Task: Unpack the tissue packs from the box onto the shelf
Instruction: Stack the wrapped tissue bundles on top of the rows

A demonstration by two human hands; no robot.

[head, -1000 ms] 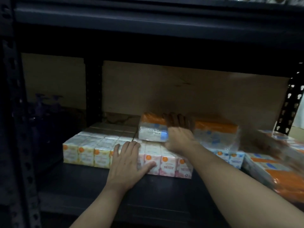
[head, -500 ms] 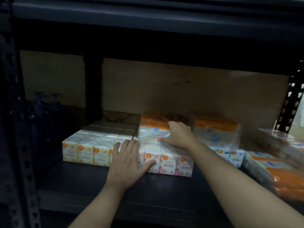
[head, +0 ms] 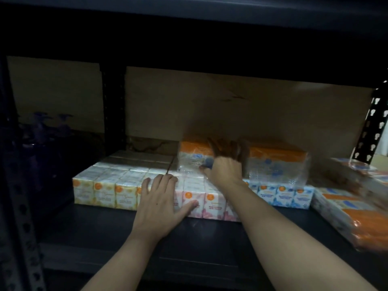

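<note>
Currently the left hand [head: 157, 204] is lying flat, fingers spread, against the front of the pink mini tissue packs [head: 212, 204] forming the bottom layer on the dark shelf [head: 105, 223], just beside the yellow packs [head: 100, 192]. The right hand [head: 222, 171] is reaching onto the orange-topped tissue pack [head: 193, 156] sitting on that layer. Its thumb is touching the pack's front face while its fingers are blurring over the top, so I cannot tell whether they are gripping.

Small packs [head: 126, 190] sat in rows near the shelf's [head: 105, 225] front edge. The left bundle [head: 194, 158] and right bundle [head: 277, 166] lay side by side atop them. More bundles [head: 344, 213] lay at the right edge, bottles [head: 42, 133] back left.
</note>
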